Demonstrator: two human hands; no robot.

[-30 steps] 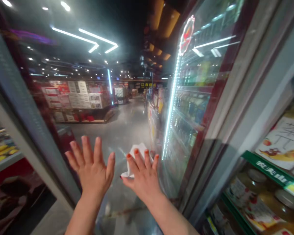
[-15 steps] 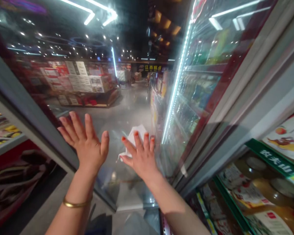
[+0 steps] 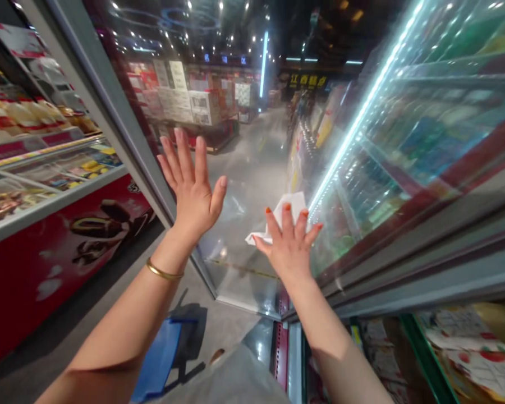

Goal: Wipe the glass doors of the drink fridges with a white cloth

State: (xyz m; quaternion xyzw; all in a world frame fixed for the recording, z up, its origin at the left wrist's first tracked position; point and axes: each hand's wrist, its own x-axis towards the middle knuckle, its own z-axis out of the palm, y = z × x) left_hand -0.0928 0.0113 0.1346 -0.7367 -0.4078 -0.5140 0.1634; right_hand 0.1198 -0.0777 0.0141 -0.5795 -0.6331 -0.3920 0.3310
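Note:
A glass door in a grey metal frame stands in front of me. Against its left part, my left hand lies open with fingers spread and nothing in it. Lower and to the right, my right hand holds a thin white cloth pressed to the glass. Its fingers are spread over the cloth, whose upper edge and left corner stick out past them.
At left runs a red-fronted display freezer with packaged goods, bottles above it. Below me is a blue plastic seat or step. Shelves of packaged drinks stand lower right. Stacked boxes and a lit glass case show through the door.
My view has swung left and down, showing more of the freezer and the blue thing. Both hands appear farther right and higher in view, the white cloth still under my right hand.

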